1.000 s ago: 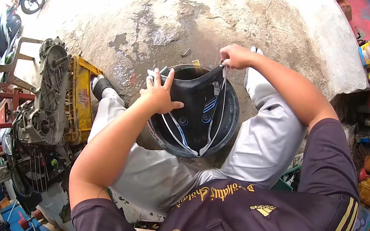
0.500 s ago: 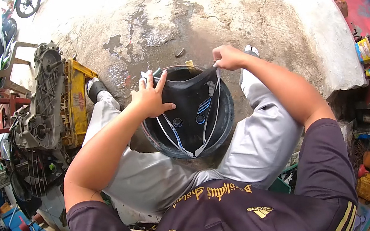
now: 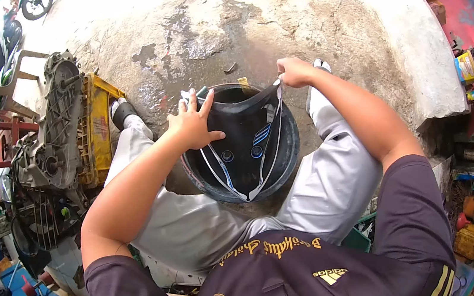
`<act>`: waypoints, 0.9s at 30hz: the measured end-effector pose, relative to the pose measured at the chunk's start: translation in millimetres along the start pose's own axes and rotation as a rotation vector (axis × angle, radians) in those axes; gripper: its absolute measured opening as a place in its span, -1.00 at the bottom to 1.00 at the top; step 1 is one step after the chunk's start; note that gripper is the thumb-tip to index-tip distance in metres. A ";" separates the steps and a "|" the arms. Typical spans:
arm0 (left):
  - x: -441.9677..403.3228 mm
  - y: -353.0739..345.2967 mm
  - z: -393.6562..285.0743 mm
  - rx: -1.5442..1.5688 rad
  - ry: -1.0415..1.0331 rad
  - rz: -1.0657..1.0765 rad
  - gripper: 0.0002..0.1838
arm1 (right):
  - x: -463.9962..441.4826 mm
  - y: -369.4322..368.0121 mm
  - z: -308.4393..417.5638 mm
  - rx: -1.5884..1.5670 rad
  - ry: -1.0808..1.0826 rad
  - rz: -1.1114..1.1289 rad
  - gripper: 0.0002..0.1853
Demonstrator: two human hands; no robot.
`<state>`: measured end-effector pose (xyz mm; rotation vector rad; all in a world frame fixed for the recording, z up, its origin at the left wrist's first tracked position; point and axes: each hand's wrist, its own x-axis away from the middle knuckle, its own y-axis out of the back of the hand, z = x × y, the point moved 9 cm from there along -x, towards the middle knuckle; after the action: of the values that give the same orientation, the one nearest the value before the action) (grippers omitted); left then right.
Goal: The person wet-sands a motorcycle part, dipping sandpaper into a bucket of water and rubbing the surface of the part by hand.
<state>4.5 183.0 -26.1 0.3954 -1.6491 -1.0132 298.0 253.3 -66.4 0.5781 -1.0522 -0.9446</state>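
Observation:
A black motorcycle fairing panel (image 3: 239,130) with pale trimmed edges and two round knobs lies across a round black tub (image 3: 293,158) between my knees. Its pointed end faces me. My left hand (image 3: 193,121) rests on the panel's upper left side, fingers spread and thumb out over the surface. At the upper right corner my right hand (image 3: 294,73) is closed, pinching the panel's edge. The tips of its fingers are partly hidden. Behind the panel, the tub's inside is dark.
To the left, a metal engine casing (image 3: 57,124) leans by a yellow crate (image 3: 102,115), with a plastic chair (image 3: 7,88) behind them. Wet concrete floor (image 3: 305,25) stretches ahead. On the right are a raised concrete ledge (image 3: 428,75) and a yellow can (image 3: 466,67).
Both hands keep nearly the same places on the panel. My right forearm and elbow have shifted slightly inward.

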 end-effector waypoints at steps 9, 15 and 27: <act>0.3 0.9 -1.1 0.003 -0.022 -0.030 0.32 | 0.3 1.0 2.0 0.037 0.053 -0.157 -0.73; 0.8 0.3 0.7 0.028 -0.010 -0.003 0.31 | -0.5 -1.3 12.7 0.057 0.096 -0.097 -0.75; 1.5 2.5 -1.4 0.012 -0.018 0.027 0.31 | -4.3 -13.2 -24.8 -0.075 -0.190 0.090 -0.73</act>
<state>5.9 182.8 -23.3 0.3720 -1.6731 -0.9903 315.0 249.7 -88.9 0.3808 -1.1972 -0.9688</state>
